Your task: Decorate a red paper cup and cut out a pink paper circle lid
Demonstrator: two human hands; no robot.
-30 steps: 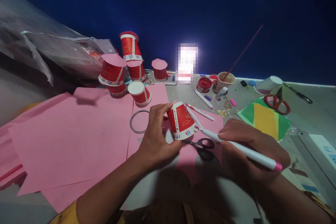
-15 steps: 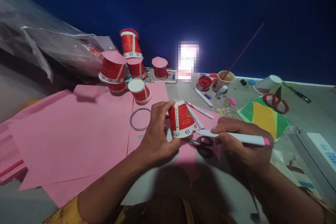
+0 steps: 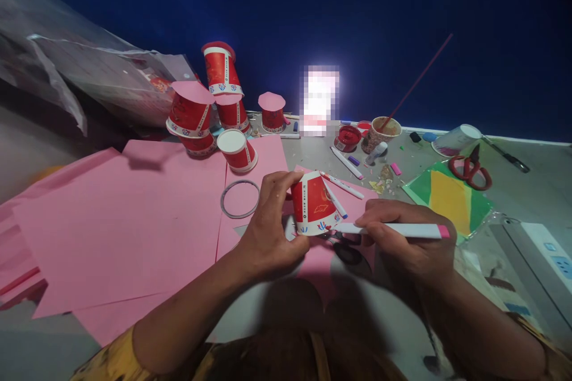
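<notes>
Beside a marker [image 3: 415, 230], the left hand [image 3: 270, 226] holds a cup [image 3: 317, 203].

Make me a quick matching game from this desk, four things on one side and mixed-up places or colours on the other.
Things
1. Marker in the right hand
2. Grey ring
3. Thin red stick
4. Red-handled scissors

Places or colours
A. Slanting up out of a speckled cup
B. Lying partly over a green sheet
C. White with a pink end
D. Flat on pink paper

Pairs: 1-C, 2-D, 3-A, 4-B
</notes>
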